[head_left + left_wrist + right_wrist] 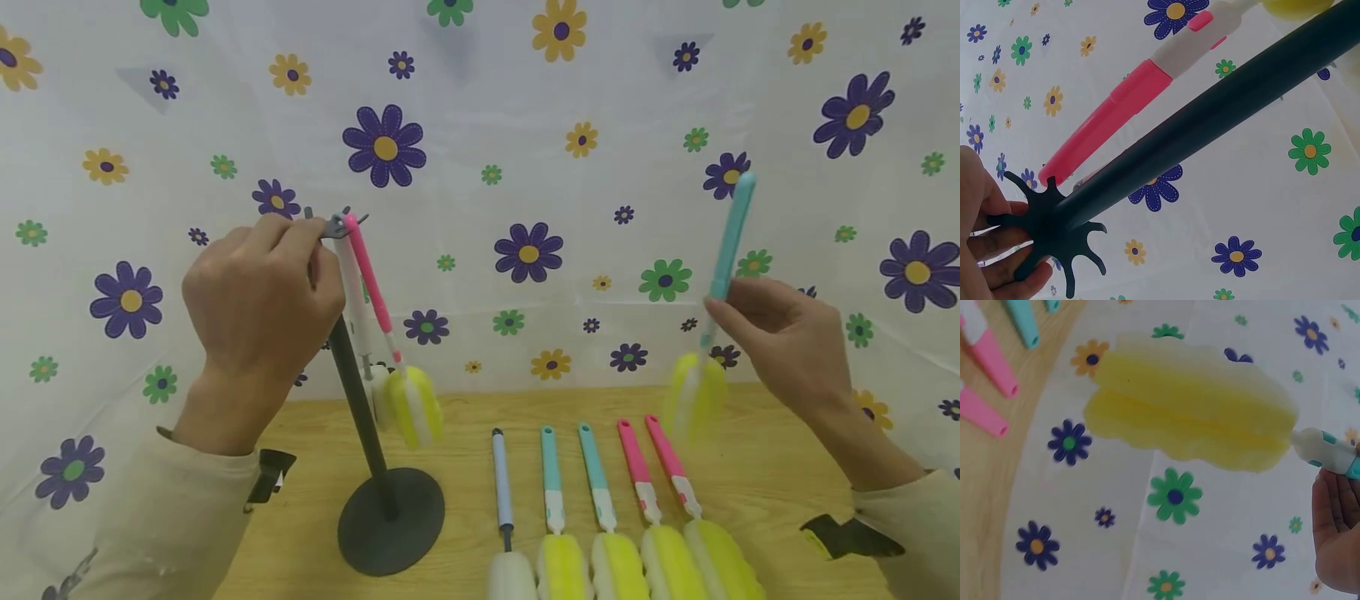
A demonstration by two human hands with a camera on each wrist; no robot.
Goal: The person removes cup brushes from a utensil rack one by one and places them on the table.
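My left hand (258, 300) grips the hooked top (1054, 230) of a dark stand (358, 400), its fingers around the hooks' edge. From the hooks hang a pink-handled sponge bottle brush (371, 279), yellow and white sponge downward, and a white-handled one (356, 308) partly hidden behind it. Off to the right, my right hand (795, 342) pinches a teal-handled sponge bottle brush (729, 250) low on its handle. That brush is held upright above the table, its yellow and white sponge (1191, 409) hanging down, slightly blurred in the head view.
On the wooden table (465, 417) lies a row of sponge brushes: one lavender-handled (502, 483), two teal-handled (551, 467) and two pink-handled (636, 458). The stand's round base (412, 533) is left of them. A flower-patterned curtain (465, 217) hangs behind.
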